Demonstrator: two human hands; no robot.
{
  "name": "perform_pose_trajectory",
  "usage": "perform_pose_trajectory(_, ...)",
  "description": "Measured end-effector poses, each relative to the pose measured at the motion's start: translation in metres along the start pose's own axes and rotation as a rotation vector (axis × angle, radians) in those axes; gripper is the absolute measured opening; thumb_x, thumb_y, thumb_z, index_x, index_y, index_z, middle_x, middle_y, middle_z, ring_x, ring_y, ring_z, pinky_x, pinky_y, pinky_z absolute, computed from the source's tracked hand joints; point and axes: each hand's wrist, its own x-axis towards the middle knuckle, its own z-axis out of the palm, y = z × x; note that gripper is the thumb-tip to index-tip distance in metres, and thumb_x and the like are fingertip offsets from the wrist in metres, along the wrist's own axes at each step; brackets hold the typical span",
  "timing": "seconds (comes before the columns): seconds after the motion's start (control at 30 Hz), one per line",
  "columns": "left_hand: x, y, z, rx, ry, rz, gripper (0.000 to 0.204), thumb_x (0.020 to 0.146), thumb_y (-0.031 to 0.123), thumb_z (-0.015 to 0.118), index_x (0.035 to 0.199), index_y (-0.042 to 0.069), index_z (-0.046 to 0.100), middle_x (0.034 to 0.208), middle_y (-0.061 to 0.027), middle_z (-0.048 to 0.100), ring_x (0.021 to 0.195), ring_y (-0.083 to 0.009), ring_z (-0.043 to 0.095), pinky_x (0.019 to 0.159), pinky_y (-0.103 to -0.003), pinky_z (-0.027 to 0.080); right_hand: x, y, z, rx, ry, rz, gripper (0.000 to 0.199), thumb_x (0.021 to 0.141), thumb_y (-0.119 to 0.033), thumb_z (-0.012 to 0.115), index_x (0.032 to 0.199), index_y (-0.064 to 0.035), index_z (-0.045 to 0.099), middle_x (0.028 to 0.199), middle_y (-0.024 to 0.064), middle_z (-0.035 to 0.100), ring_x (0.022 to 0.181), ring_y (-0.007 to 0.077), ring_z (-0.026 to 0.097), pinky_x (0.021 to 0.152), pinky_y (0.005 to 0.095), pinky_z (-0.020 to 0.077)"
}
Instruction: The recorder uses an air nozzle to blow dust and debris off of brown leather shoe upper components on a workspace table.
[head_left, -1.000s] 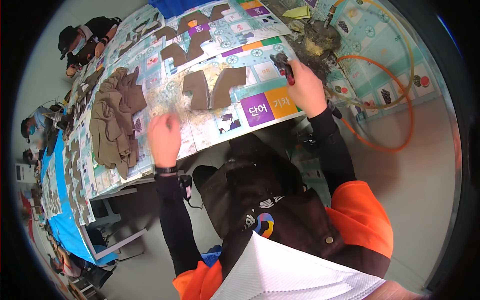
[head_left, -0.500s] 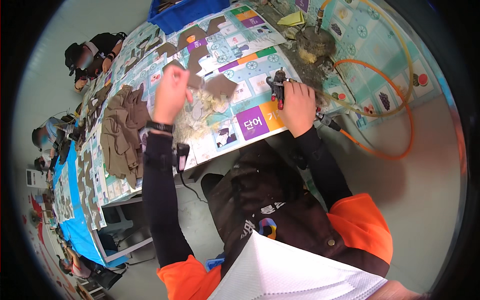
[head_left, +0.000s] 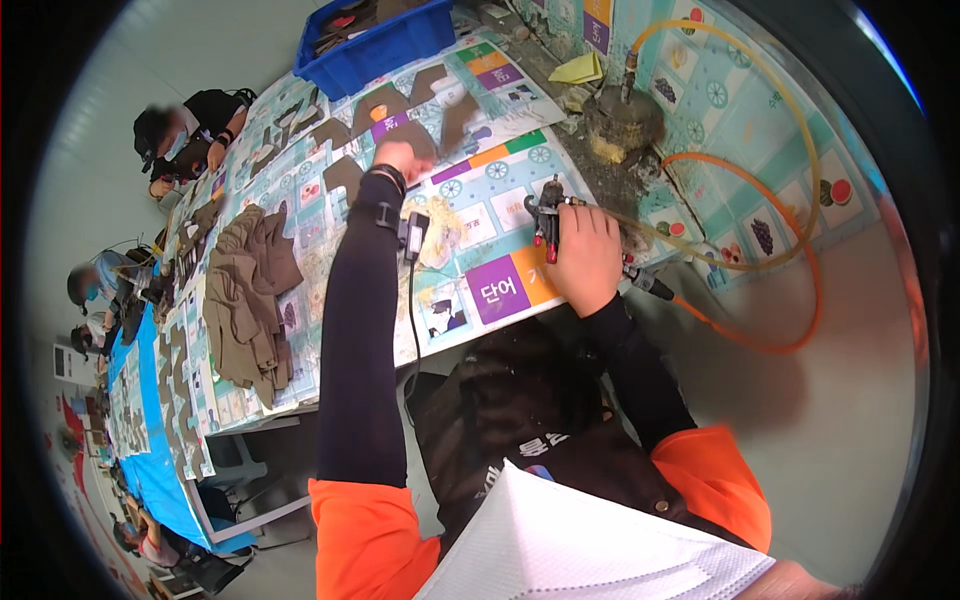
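Note:
My left hand (head_left: 402,158) reaches far over the table, its fingers blurred and curled. A cut brown piece (head_left: 458,122), smeared by motion, juts out just past the fingers, which seem to grip it; the grip itself is hidden. Other flat brown cut pieces (head_left: 345,176) lie around that hand. Near the table's front right, my right hand (head_left: 587,258) is wrapped round a small black spray gun (head_left: 546,215) with red parts. A yellow hose (head_left: 690,258) and an orange hose (head_left: 822,265) run from the gun.
A metal pot (head_left: 625,125) crusted with yellow residue stands at the back right. Nearby lies a yellow pad (head_left: 577,68). A blue bin (head_left: 375,48) sits at the far edge. Piled brown pieces (head_left: 250,300) lie left. Co-workers (head_left: 190,135) sit farther left. A black cable (head_left: 412,320) hangs from my left wrist.
My left hand has moved forward and right, away from my body, and the blurred brown piece has shifted farther back. My right hand still holds the spray gun in nearly the same place.

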Motion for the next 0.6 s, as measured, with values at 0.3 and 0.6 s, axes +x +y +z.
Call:
perform_pose_trajectory(0.3, -0.036, 0.008, 0.003, -0.267, -0.055, -0.127, 0.027, 0.090, 0.000, 0.030, 0.116, -0.003, 0.038, 0.103, -0.0275, 0.068, 0.047, -0.0113, 0.048, 0.032, -0.023, 0.028, -0.002, -0.004, -0.005, 0.006, 0.004, -0.008, 0.046, 0.066, -0.011, 0.068, 0.110, -0.0009, 0.058, 0.101, 0.0128, 0.060, 0.101, 0.0310, 0.055, 0.091, 0.0414, 0.0415)
perform_pose_trajectory(0.6, -0.028, -0.007, -0.007, -0.241, -0.090, -0.138, 0.022, 0.096, 0.011, 0.038, 0.114, -0.002, 0.042, 0.098, -0.0227, 0.070, 0.044, -0.0091, 0.043, 0.034, -0.023, 0.027, -0.001, -0.004, -0.002, -0.004, 0.043, -0.037, 0.049, 0.062, -0.009, 0.069, 0.110, -0.0012, 0.058, 0.101, 0.0129, 0.060, 0.101, 0.0312, 0.056, 0.090, 0.0410, 0.0422)
